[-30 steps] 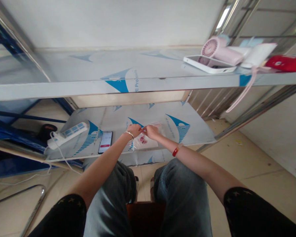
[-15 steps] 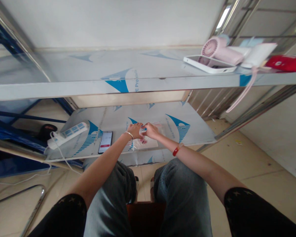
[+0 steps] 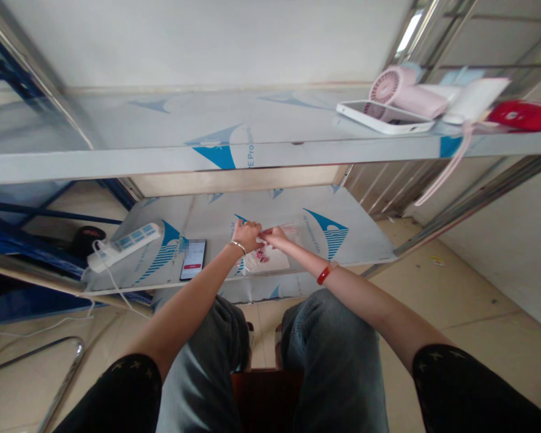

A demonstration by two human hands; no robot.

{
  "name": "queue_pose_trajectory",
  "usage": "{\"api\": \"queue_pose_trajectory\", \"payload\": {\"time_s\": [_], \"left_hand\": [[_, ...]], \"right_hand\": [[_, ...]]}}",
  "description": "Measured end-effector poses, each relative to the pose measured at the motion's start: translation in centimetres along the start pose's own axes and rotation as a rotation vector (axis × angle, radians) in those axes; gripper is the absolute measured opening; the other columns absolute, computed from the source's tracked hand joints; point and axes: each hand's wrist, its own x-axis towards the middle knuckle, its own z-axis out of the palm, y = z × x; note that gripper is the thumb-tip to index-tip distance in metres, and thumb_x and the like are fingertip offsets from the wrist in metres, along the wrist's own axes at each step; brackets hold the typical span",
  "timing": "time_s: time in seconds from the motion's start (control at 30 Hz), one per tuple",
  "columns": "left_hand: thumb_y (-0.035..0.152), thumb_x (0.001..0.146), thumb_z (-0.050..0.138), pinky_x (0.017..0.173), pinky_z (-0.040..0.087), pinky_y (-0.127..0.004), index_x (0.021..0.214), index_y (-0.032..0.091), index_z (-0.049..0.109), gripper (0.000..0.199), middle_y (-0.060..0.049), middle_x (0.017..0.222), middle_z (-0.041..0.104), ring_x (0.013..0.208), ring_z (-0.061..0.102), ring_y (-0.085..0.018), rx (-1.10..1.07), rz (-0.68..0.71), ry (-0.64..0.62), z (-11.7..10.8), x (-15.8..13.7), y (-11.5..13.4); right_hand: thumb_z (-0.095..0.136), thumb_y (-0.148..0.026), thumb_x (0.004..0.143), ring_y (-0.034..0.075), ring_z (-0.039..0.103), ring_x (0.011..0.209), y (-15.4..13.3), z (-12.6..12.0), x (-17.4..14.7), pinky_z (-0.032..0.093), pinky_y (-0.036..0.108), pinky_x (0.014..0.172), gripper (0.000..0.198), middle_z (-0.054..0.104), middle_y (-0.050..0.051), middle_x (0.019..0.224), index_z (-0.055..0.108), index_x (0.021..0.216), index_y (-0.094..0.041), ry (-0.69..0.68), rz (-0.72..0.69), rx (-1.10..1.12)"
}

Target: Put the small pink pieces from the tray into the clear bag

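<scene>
Over the lower shelf, my left hand (image 3: pixel 247 235) has its fingers curled and pinched, a bracelet at the wrist. My right hand (image 3: pixel 276 236) meets it fingertip to fingertip, also in a pinch. What the fingertips hold is too small and covered to make out. Just below them lies a clear plastic bag (image 3: pixel 277 260), flat on the shelf, with a cluster of small red beads or bits (image 3: pixel 262 257) showing at it. Whether the fingers touch the bag I cannot tell.
A phone (image 3: pixel 193 260) with a lit screen and a white power strip (image 3: pixel 124 245) lie left on the lower shelf (image 3: pixel 365 240). Above, the upper shelf (image 3: pixel 153 159) carries a white-framed tray or phone (image 3: pixel 385 118), a pink handheld fan (image 3: pixel 406 93) and a red pouch (image 3: pixel 523 115).
My left fingers have curled in more, and my right fingers have flattened into a tighter pinch. The red bits beneath show more clearly. The bag has hardly moved.
</scene>
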Motion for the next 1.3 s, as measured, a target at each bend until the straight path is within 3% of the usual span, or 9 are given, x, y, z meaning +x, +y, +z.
{"api": "queue_pose_trajectory", "payload": {"time_s": [0.27,0.53,0.9,1.13,1.3], "left_hand": [[0.043,0.078,0.061,0.095,0.031,-0.039,0.1,0.021,0.064,0.031,-0.008,0.109,0.068,0.105,0.057,-0.025,-0.013,-0.001,-0.004,0.0,0.1,-0.5],[0.04,0.078,0.058,0.093,0.034,-0.037,0.092,0.022,0.067,0.025,-0.007,0.103,0.07,0.1,0.061,-0.023,-0.022,-0.008,-0.022,0.3,0.4,-0.9],[0.046,0.081,0.057,0.092,0.036,-0.036,0.097,0.021,0.066,0.031,-0.007,0.105,0.07,0.099,0.063,-0.023,-0.022,-0.003,-0.063,0.1,0.4,-1.0],[0.051,0.081,0.056,0.093,0.034,-0.037,0.095,0.023,0.066,0.033,-0.006,0.098,0.072,0.094,0.064,-0.022,-0.025,-0.005,-0.081,-0.1,0.4,-0.7],[0.05,0.08,0.057,0.094,0.035,-0.041,0.093,0.02,0.068,0.035,-0.01,0.101,0.071,0.099,0.063,-0.027,0.026,-0.031,-0.09,0.4,0.4,-1.0]], "right_hand": [[0.066,-0.029,0.078,0.012,0.061,0.064,-0.9,-0.8,-0.6,0.038,0.015,0.045,0.021,0.073,0.008,0.088,0.072,0.09,-0.012,-0.1,-0.008,0.128],[0.063,-0.015,0.076,0.013,0.062,0.068,-2.2,-1.5,-1.9,0.044,0.018,0.055,0.013,0.073,0.008,0.085,0.072,0.084,-0.01,-0.114,-0.003,0.236],[0.058,-0.02,0.081,0.018,0.064,0.082,-1.6,-1.8,-1.6,0.048,0.023,0.063,0.019,0.072,0.011,0.098,0.071,0.093,-0.011,-0.187,-0.049,0.196],[0.061,-0.021,0.08,0.017,0.065,0.079,-1.8,-1.4,-2.0,0.047,0.022,0.061,0.02,0.071,0.012,0.099,0.071,0.093,-0.01,-0.175,-0.018,0.244],[0.061,-0.021,0.078,0.012,0.061,0.065,-0.9,-0.7,-0.9,0.041,0.018,0.053,0.018,0.072,0.009,0.087,0.072,0.086,-0.01,-0.05,-0.013,0.224]]}}
